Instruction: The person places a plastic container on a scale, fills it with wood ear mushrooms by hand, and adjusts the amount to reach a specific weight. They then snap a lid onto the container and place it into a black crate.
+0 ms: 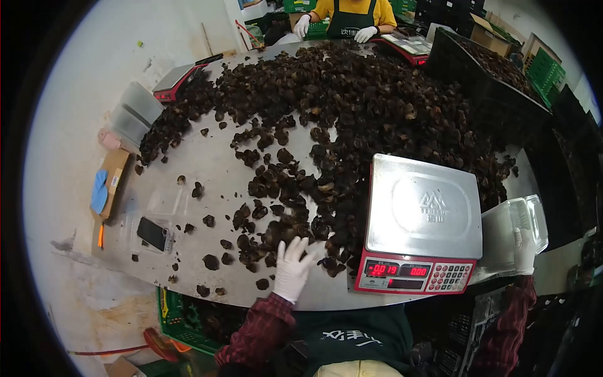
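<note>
My left hand, in a white glove, rests at the near edge of a spread of dark dried mushroom-like pieces, its fingers apart and touching a few of them. At the right, my right hand, also gloved, is at a stack of clear plastic containers; its fingers are partly hard to make out against the plastic. Between my hands stands a red digital scale with a bare metal plate and lit red figures.
Across the metal table a co-worker in white gloves stands by the heap. Other scales, a black crate, clear containers at the left, a phone, a cardboard box and a green crate are around.
</note>
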Available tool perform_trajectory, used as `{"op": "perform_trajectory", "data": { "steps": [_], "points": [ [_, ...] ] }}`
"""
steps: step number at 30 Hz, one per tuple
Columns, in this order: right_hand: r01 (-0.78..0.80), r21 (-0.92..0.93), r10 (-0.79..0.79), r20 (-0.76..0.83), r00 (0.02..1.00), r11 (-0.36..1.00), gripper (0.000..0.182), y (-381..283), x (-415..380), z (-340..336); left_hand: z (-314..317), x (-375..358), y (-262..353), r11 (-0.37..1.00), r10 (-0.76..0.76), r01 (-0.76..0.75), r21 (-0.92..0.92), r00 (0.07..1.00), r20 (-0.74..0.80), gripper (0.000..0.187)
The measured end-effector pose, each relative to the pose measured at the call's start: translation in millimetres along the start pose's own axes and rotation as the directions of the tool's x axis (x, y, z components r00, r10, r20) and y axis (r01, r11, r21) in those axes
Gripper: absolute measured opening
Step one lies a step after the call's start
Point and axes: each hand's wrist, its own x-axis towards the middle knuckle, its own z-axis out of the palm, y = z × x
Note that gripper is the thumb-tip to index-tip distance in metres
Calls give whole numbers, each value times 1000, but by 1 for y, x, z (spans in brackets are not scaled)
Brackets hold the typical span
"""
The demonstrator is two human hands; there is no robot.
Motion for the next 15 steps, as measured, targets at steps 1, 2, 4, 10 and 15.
{"op": "perform_trajectory", "data": {
  "steps": [1,2,4,10,15],
  "points": [
    [-31,3,31,65,997,999,31,-2,3,-6,0,3,-12,1000,-16,16,15,1000,2,32],
    [-29,1,29,66,997,1000,31,0,3,-6,-3,8,-21,999,-32,32,29,999,3,31],
    [-166,102,141,218,966,981,29,6,-1,-7,-9,16,-40,992,-107,113,55,989,-97,30],
    [-25,174,14,61,998,984,21,-28,-11,-6,-37,46,-3,998,61,-57,30,985,-164,41],
    [-220,100,215,61,975,970,25,-46,-7,-14,-3,79,56,954,205,-185,-235,977,61,47]
  ]
}}
